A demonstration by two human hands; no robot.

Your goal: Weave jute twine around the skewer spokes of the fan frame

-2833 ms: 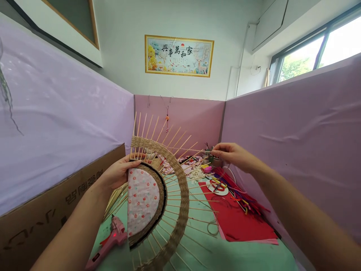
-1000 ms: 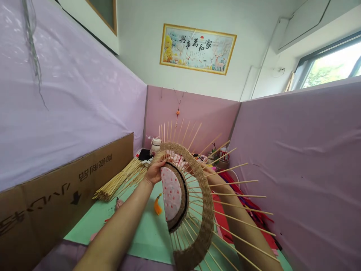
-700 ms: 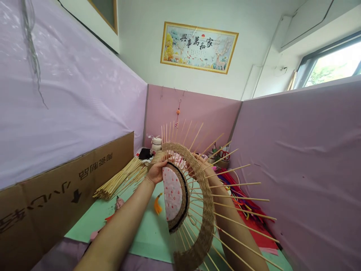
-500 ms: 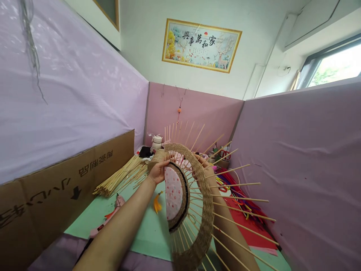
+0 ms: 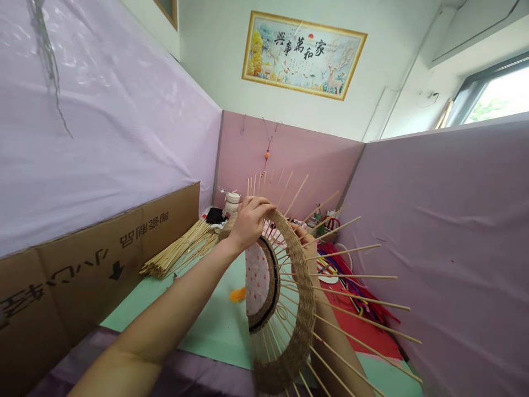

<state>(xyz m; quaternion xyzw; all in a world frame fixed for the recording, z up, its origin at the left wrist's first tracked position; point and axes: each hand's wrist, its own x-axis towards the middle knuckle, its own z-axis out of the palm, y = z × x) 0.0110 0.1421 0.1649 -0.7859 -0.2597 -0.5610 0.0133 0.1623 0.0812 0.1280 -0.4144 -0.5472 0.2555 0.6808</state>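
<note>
A half-round woven fan point(image 5: 305, 298) stands upright before me, its broad band of twisted brown cord worked across thin sticks that radiate outward. At its inner side is a pink dotted cloth panel point(image 5: 257, 275) with a brown and black rim. My left hand point(image 5: 251, 219) is closed over the top end of the band, fingers laid across it. Behind the band's upper right, my right hand point(image 5: 305, 238) grips the fan, its fingers partly hidden by cord and sticks. An orange tassel point(image 5: 237, 294) hangs beside the panel's straight edge.
A bundle of thin sticks point(image 5: 176, 251) lies left on the green tabletop point(image 5: 206, 325), beside a cardboard sheet point(image 5: 99, 275). A cord roll point(image 5: 226, 229) and white jar point(image 5: 232, 203) stand behind. Coloured pipe cleaners point(image 5: 355, 298) lie right on red sheets point(image 5: 372, 336).
My left hand has moved up from the inner panel's top onto the woven band. The tassel has swung, and the whole view has shifted slightly. My right hand stays behind the band.
</note>
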